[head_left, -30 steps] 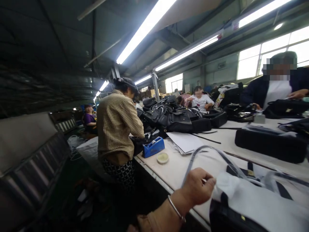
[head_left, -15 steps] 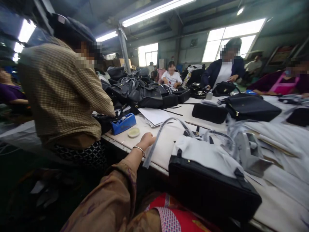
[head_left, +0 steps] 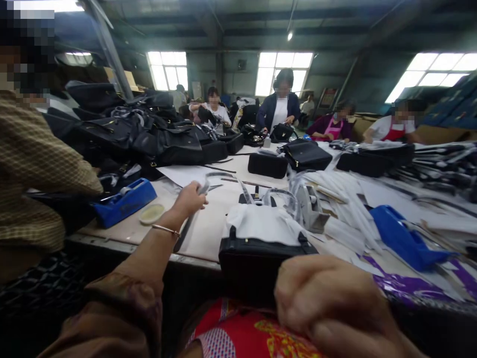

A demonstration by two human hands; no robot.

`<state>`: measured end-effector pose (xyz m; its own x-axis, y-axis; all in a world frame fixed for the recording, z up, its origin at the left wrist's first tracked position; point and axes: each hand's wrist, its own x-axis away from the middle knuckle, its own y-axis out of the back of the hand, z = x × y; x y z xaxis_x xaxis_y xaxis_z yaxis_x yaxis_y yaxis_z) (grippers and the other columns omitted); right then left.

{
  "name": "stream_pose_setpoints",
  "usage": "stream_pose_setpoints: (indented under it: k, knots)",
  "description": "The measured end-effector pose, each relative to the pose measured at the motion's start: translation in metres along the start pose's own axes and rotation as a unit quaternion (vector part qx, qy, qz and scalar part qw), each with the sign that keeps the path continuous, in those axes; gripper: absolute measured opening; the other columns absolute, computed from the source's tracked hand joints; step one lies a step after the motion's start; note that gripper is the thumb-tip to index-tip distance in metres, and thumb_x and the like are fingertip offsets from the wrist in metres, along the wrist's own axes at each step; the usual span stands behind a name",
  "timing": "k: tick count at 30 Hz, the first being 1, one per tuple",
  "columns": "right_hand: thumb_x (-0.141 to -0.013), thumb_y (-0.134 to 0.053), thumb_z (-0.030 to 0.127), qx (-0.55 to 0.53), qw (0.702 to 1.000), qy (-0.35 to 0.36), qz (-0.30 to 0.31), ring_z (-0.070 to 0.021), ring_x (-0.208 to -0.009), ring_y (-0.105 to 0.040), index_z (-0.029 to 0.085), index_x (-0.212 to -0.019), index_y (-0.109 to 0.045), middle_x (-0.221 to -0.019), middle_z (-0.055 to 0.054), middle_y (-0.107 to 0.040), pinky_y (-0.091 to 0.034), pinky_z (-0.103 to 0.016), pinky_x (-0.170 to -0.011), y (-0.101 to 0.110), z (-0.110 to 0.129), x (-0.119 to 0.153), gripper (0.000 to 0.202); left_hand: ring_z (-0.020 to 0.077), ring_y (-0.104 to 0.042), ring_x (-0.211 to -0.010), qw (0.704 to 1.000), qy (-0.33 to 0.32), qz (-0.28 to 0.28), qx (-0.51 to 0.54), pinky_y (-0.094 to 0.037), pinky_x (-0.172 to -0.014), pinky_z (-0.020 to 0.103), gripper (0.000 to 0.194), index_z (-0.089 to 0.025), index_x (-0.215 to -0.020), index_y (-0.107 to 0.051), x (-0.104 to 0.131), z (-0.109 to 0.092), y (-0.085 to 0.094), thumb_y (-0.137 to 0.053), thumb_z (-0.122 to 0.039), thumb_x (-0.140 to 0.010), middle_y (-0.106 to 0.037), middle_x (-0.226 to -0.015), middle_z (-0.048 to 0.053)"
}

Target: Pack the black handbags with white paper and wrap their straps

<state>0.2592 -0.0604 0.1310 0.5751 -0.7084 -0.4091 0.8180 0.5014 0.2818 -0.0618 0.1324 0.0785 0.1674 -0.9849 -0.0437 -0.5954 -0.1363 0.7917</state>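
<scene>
My left hand (head_left: 191,200), with a bracelet at the wrist, is closed around the plastic-wrapped strap (head_left: 223,176) of a black bag (head_left: 253,266) over the table. White wrapping (head_left: 264,223) covers the bag's upper part, and the bag sits at the table's front edge. Close to the camera, my right hand (head_left: 328,293) is curled, blurred, in front of the bag's right side; anything between its fingers is too small or hidden to make out. White sheets (head_left: 179,174) lie behind my left hand.
A blue tape dispenser (head_left: 124,201) and a tape roll (head_left: 151,214) are at left, near a person in a checked shirt (head_left: 33,164). Black bags (head_left: 175,144) are piled behind. A grey dispenser (head_left: 315,211) and another blue dispenser (head_left: 408,238) stand right. Several people work beyond.
The view has swung right. My right hand has come into view at the lower right. My left hand, earlier beside the strap, is now on it.
</scene>
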Motion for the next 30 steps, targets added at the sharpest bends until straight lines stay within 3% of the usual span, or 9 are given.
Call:
stream_pose_setpoints:
  k: [4,7,10,15,17,20,25,27,30]
  knots:
    - [-0.091,-0.064,0.035,-0.08,0.983,-0.117,-0.12,-0.0151,-0.069,-0.063,0.02,-0.093,-0.074,-0.081,-0.005,-0.07,-0.05,-0.027,-0.063,-0.013,-0.032,-0.037,0.019,0.0211,-0.067,-0.092,0.962,-0.233,-0.144,0.001,-0.053,-0.092,0.035,0.039,-0.018,-0.118,-0.062,0.034,-0.068,0.035,-0.052,-0.011,-0.081,-0.071,-0.097,0.004]
    - [-0.089,-0.067,0.044,-0.185,0.954,-0.176,-0.16,-0.0181,-0.084,-0.068,0.019,-0.117,-0.066,-0.104,-0.01,-0.071,-0.052,-0.028,-0.069,-0.02,-0.055,-0.043,0.038,0.0284,-0.061,-0.112,0.926,-0.345,-0.152,-0.019,-0.045,-0.106,0.043,0.045,-0.019,-0.129,-0.061,0.083,-0.102,0.034,-0.052,-0.019,-0.085,-0.066,-0.117,0.009]
    - [-0.088,-0.068,0.05,-0.308,0.924,-0.162,-0.16,-0.0211,-0.102,-0.067,0.021,-0.129,-0.057,-0.121,-0.012,-0.066,-0.054,-0.031,-0.078,-0.023,-0.065,-0.042,0.051,0.0304,-0.064,-0.101,0.926,-0.357,-0.112,-0.059,-0.054,-0.092,0.044,0.044,-0.023,-0.13,-0.063,0.134,-0.108,0.009,-0.058,-0.028,-0.086,-0.063,-0.116,0.012]
    - [-0.084,-0.072,0.044,-0.375,0.878,-0.176,-0.239,-0.0145,-0.075,-0.066,0.015,-0.099,-0.062,-0.085,-0.004,-0.07,-0.053,-0.027,-0.072,-0.024,-0.067,-0.04,0.034,0.0264,-0.064,-0.097,0.916,-0.399,-0.009,0.042,-0.059,-0.08,0.039,0.048,-0.029,-0.133,-0.059,0.185,-0.083,-0.019,-0.062,-0.023,-0.085,-0.06,-0.12,0.013]
    - [-0.082,-0.073,0.041,-0.357,0.883,-0.192,-0.237,-0.0126,-0.064,-0.063,0.016,-0.099,-0.06,-0.076,-0.001,-0.067,-0.053,-0.026,-0.065,-0.026,-0.066,-0.038,0.033,0.0253,-0.064,-0.098,0.921,-0.366,0.045,0.128,-0.06,-0.078,0.037,0.04,-0.029,-0.126,-0.062,0.184,-0.075,-0.017,-0.064,-0.026,-0.086,-0.062,-0.117,0.011]
    - [-0.087,-0.066,0.048,-0.312,0.924,-0.16,-0.152,-0.0108,-0.055,-0.058,0.016,-0.1,-0.059,-0.069,0.001,-0.062,-0.049,-0.023,-0.054,-0.031,-0.063,-0.032,0.035,0.0253,-0.067,-0.093,0.927,-0.205,0.131,0.286,-0.06,-0.078,0.038,0.034,-0.025,-0.116,-0.066,0.163,-0.071,-0.011,-0.059,-0.046,-0.091,-0.068,-0.107,0.01]
    - [-0.097,-0.051,0.038,-0.185,0.975,-0.091,0.084,-0.0098,-0.058,-0.058,0.015,-0.103,-0.063,-0.069,0.001,-0.058,-0.049,-0.02,-0.057,-0.039,-0.053,-0.027,0.027,0.0284,-0.071,-0.083,0.77,0.005,0.349,0.534,-0.06,-0.075,0.045,0.072,-0.014,-0.104,-0.069,0.13,-0.092,-0.015,-0.04,-0.077,-0.086,-0.072,-0.095,0.016]
    - [-0.094,-0.052,0.027,-0.089,0.987,-0.055,0.124,-0.0111,-0.069,-0.061,0.015,-0.102,-0.065,-0.077,-0.001,-0.061,-0.05,-0.021,-0.067,-0.039,-0.051,-0.026,0.019,0.021,-0.069,-0.07,0.742,0.054,0.359,0.564,-0.06,-0.069,0.036,0.057,-0.013,-0.095,-0.069,0.125,-0.104,-0.016,-0.053,-0.066,-0.087,-0.071,-0.081,0.011]
    - [-0.089,-0.055,0.019,-0.033,0.988,-0.046,0.146,-0.0117,-0.073,-0.061,0.016,-0.097,-0.066,-0.079,0.0,-0.062,-0.049,-0.021,-0.072,-0.038,-0.054,-0.024,0.014,0.0087,-0.057,-0.052,0.748,0.07,0.306,0.585,-0.053,-0.055,0.021,0.029,-0.012,-0.097,-0.067,0.116,-0.119,-0.012,-0.071,-0.037,-0.083,-0.059,-0.062,-0.001]
